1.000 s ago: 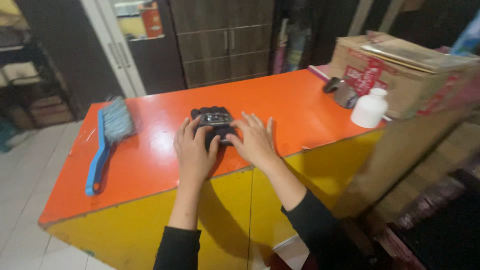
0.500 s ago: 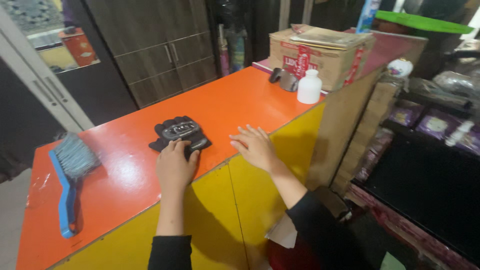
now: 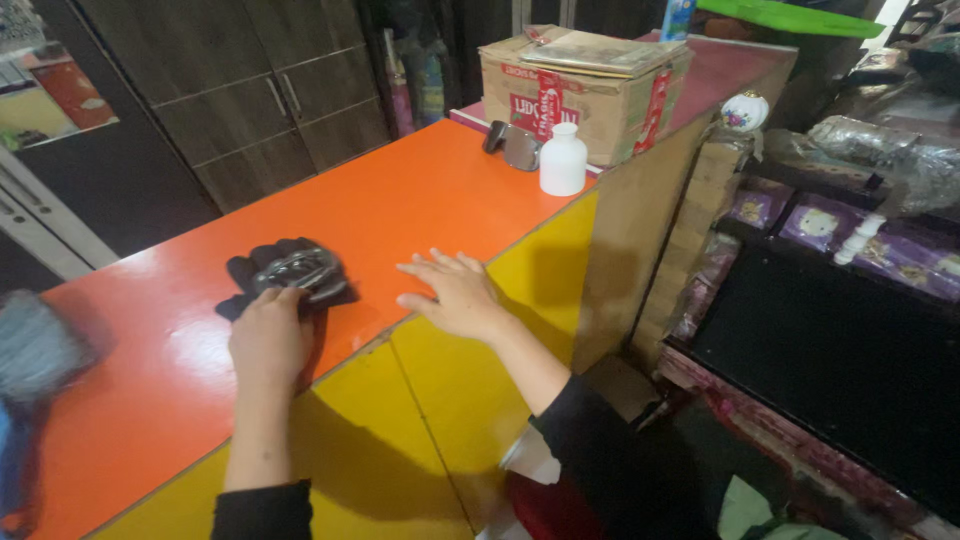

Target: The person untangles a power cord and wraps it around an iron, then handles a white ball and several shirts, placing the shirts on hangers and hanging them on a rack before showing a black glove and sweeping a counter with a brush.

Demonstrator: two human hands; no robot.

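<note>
A black padded glove (image 3: pixel 288 269) with a grey knuckle guard lies on the orange counter top (image 3: pixel 400 205). My left hand (image 3: pixel 268 338) rests on the glove's near edge, fingers bent over it. My right hand (image 3: pixel 452 292) lies flat on the counter near its front edge, to the right of the glove, fingers spread and holding nothing.
A blue brush (image 3: pixel 30 385) lies blurred at the far left. A white bottle (image 3: pixel 562 160) and dark sunglasses (image 3: pixel 512 143) sit at the counter's right end by a taped cardboard box (image 3: pixel 580 85). Dark cupboards stand behind; shelves with packaged goods (image 3: pixel 850 240) fill the right.
My right hand has come off the glove and now lies flat on the counter to its right. My view has swung to the right, and my left hand stays on the glove.
</note>
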